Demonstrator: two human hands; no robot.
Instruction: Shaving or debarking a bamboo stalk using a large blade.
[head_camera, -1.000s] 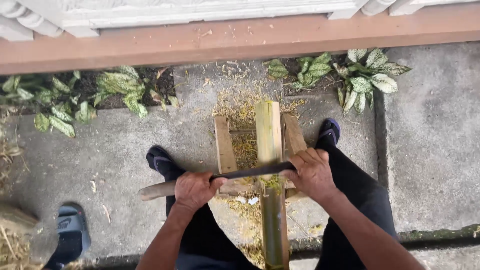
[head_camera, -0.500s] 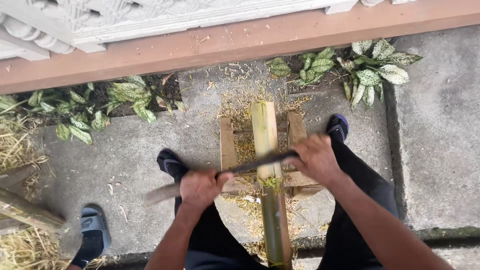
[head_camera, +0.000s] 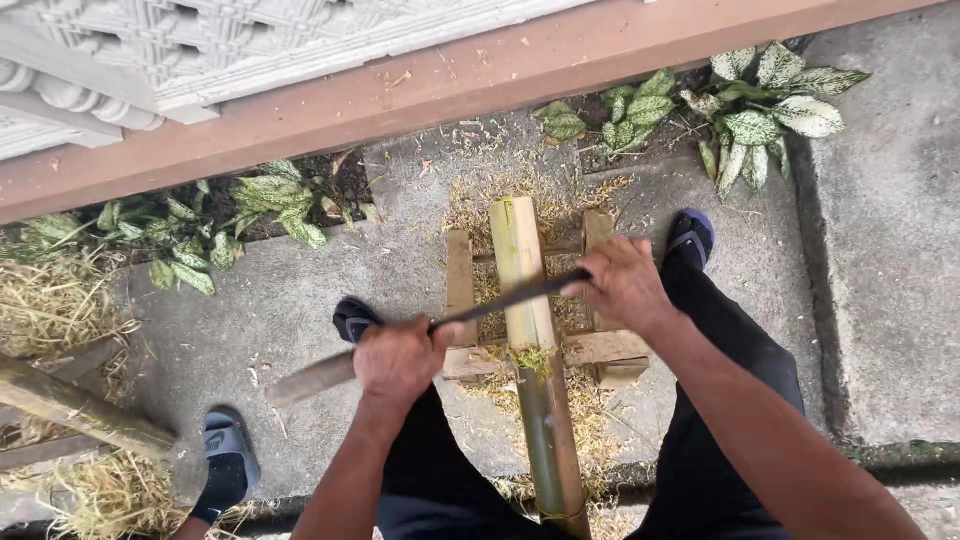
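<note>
Your bamboo pole (head_camera: 545, 400) runs from between your legs away from you, its green lower length nearest, its pale stripped upper length lying over a low wooden frame (head_camera: 460, 285) on the concrete floor (head_camera: 300, 320). Your left hand (head_camera: 398, 358) is closed in a full grip round the wooden handle of a long blade (head_camera: 500, 300); your right hand (head_camera: 622, 283) is closed over the blade's far end. The blade lies across the pole, touching it on the pale part. Compared with half a second ago, the blade sits higher up the pole, farther from you, and your right hand has moved up with it; a fresh tuft of green shavings (head_camera: 532, 358) lies on the pole just below the blade.

Count: one pole, one blade, one frame, two dark sandals of yours (head_camera: 352, 320) (head_camera: 690, 238) either side of the frame. At lower left, one grey sandal (head_camera: 228, 455) of another person, beside a thick bamboo stem (head_camera: 80, 410) and dry straw (head_camera: 50, 300).

Beyond the frame: two clusters of green-and-white leafy plants (head_camera: 240, 210) (head_camera: 760, 100) along a red-brown ledge (head_camera: 450, 85), with white carved railing (head_camera: 200, 45) above.
</note>
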